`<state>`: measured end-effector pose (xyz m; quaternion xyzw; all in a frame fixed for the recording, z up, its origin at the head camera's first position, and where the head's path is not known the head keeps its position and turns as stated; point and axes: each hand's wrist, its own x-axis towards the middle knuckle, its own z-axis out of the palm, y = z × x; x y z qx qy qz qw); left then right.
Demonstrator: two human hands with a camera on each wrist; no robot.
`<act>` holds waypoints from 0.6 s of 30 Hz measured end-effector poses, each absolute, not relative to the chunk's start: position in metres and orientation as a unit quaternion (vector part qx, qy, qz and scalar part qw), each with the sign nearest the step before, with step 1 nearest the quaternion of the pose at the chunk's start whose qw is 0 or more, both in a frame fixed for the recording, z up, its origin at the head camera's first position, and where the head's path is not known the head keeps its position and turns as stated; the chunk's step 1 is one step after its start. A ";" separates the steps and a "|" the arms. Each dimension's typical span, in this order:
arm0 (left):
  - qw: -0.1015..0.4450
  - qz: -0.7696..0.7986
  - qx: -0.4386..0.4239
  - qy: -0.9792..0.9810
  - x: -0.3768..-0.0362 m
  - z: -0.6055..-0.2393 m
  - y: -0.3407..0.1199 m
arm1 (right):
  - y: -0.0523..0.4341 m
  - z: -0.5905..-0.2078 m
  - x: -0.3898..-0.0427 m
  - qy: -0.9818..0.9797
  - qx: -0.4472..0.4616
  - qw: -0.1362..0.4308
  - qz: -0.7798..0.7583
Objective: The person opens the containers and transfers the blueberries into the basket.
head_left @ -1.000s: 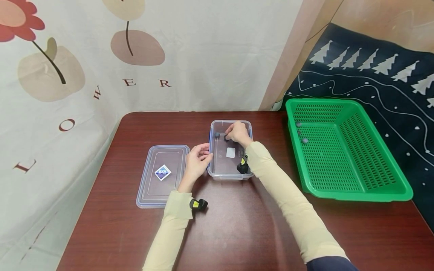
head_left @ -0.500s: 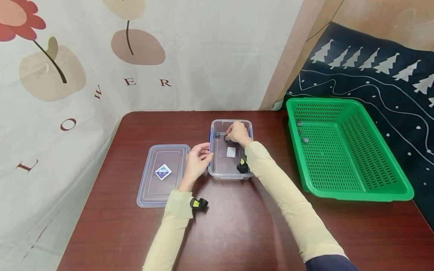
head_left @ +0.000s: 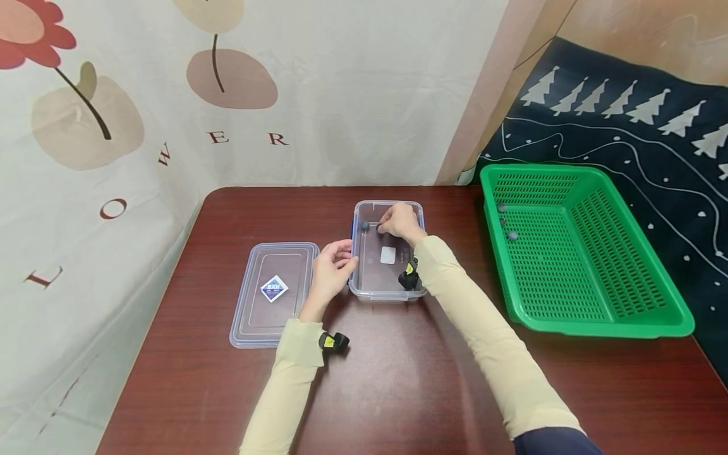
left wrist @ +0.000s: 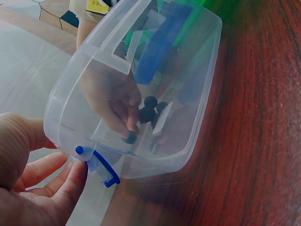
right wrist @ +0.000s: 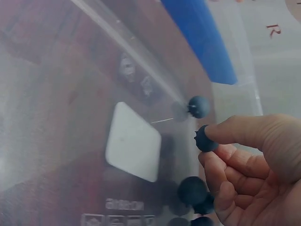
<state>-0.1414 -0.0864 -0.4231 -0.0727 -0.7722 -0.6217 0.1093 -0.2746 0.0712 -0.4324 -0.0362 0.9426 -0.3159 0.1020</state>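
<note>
Inside the clear box (head_left: 387,296), near 11 o'clock, the right hand (head_left: 400,222) pinches a dark berry (right wrist: 207,138); the left hand (head_left: 330,273), fingers relaxed, touches its 9 o'clock side. Placing or lifting, I cannot tell; either calls for gentle fingers next. The head view hides the berry cluster (right wrist: 192,189), which the right wrist view cuts off.

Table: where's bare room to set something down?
Free: table in front of box, between left sleeve and right sleeve; far strip between box and green basket. Crowded: box's far end (right hand, dark berries); left hand between lid and box.
</note>
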 end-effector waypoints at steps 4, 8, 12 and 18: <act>0.109 -0.622 -0.073 -0.772 -0.142 -0.424 -0.086 | 0.075 -0.425 -0.276 0.940 -0.044 0.083 -0.328; 0.109 -0.624 -0.073 -0.771 -0.142 -0.425 -0.086 | 0.079 -0.413 -0.275 0.935 -0.040 0.070 -0.344; 0.109 -0.625 -0.074 -0.769 -0.143 -0.425 -0.086 | 0.085 -0.401 -0.273 0.923 -0.032 0.072 -0.375; 0.111 -0.621 -0.073 -0.773 -0.142 -0.424 -0.086 | 0.097 -0.383 -0.272 0.912 -0.023 0.067 -0.404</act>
